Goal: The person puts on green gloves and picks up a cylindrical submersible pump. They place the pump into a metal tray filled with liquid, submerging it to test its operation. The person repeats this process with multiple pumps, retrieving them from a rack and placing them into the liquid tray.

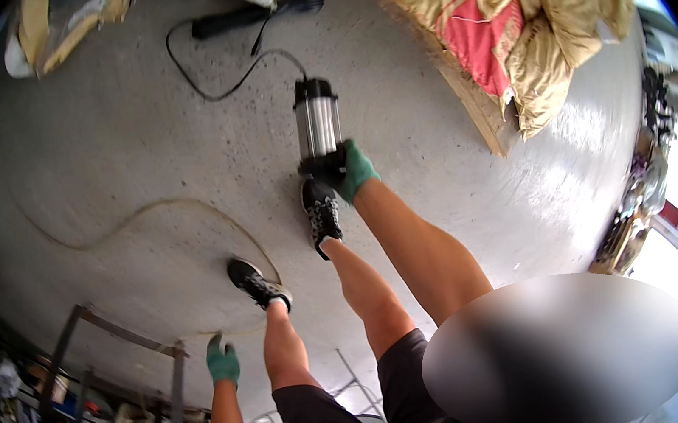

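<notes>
My right hand (357, 172), in a green and black glove, is closed round the black near end of a silver corded cylinder (318, 127) with black ends, shaped like a pump or motor. The cylinder is just beyond the toe of my right shoe (322, 214). A black power cord (213, 99) leaves its far end and loops left to a long dark bundle (233, 22) on the floor. At the lower left hangs my left hand (223, 362), gloved in green, fingers loosely apart with nothing visible in them. A metal frame is nearest to it.
Tan and red sacks (565, 45) lie by a wooden board (470, 100) at the far right. A thin hose (158, 204) snakes across the concrete to my left shoe (256, 282). A metal frame (128, 329) with clutter stands lower left. More items line the right wall.
</notes>
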Demonstrator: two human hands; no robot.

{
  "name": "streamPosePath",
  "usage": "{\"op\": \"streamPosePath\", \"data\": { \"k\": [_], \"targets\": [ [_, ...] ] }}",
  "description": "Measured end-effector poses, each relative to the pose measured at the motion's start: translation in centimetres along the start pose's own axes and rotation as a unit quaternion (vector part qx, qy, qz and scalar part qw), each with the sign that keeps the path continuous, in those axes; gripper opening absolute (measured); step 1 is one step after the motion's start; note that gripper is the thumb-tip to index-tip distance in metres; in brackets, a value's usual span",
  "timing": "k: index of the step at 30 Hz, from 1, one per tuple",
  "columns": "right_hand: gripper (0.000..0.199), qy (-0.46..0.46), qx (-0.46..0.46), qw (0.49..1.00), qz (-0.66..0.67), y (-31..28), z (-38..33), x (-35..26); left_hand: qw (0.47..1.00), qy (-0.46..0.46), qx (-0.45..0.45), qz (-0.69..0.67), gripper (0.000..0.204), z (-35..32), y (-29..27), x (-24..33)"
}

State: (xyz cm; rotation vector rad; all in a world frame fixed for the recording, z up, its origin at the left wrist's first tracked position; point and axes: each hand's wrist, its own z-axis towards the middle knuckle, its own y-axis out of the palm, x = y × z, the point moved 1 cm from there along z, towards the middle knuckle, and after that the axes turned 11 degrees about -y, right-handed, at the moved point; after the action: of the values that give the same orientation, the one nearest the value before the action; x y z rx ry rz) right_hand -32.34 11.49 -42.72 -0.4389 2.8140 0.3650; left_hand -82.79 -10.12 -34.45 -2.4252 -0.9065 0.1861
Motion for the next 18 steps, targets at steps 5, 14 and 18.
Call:
{"op": "streamPosePath", "data": {
  "k": [5, 14, 18],
  "targets": [
    [0.034, -0.077, -0.049, 0.994, 0.067, 4.8, 8.0, -0.6, 0.984, -0.166, -0.055, -0.042, 0.033, -13.5, 5.3, -20.7],
    [0.038, -0.098, -0.082, 0.992, 0.014, 9.0, 17.9, -0.4, 0.935, -0.247, -0.142, -0.211, 0.026, -21.3, 14.3, -21.8],
    [0.042, -0.104, -0.111, 0.983, -0.106, 6.2, 19.1, -2.1, 0.904, -0.241, -0.150, -0.320, 0.027, -18.9, 17.8, -19.8]
  ]
}}
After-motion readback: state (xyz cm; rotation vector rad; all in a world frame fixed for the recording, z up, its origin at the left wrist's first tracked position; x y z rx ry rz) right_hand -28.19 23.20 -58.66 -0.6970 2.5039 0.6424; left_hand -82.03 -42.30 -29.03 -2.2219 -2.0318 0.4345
